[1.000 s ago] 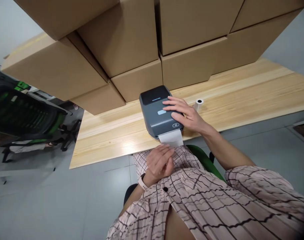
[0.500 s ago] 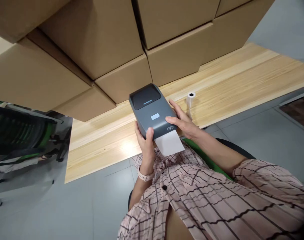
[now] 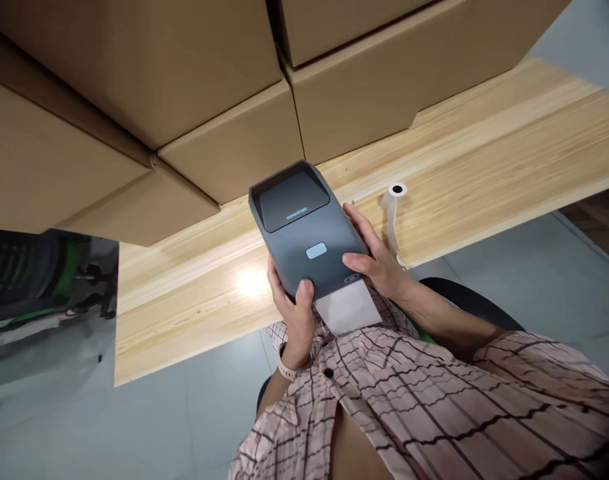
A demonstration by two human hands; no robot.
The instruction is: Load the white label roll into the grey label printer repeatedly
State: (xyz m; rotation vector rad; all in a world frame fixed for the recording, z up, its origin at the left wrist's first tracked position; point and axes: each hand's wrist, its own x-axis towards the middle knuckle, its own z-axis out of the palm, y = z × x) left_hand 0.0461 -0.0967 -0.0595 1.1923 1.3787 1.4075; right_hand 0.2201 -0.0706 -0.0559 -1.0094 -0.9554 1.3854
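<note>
A dark grey-blue label printer (image 3: 297, 257) is held up over the near edge of the table, its dark window at the far end. My left hand (image 3: 295, 310) grips its near left corner, thumb on top. On the right side my right hand (image 3: 377, 260) clasps it, with the thumb near the oval mark and the fingers along the edge. A blank white paper label (image 3: 349, 310) sticks out of the near end toward my shirt. Beyond my right hand, a small white paper roll (image 3: 397, 190) stands on the table with a strip trailing off it.
Large cardboard boxes (image 3: 224, 143) are stacked along the far side of the wooden table (image 3: 184, 320). A black and green chair (image 3: 29, 280) stands at the left on the grey tiled floor (image 3: 149, 420). A dark chair edge shows behind my right forearm.
The printer appears larger and slightly lower, still in both hands. The whole view has shifted a little closer to the boxes and table. The paper at its near end looks about the same.
</note>
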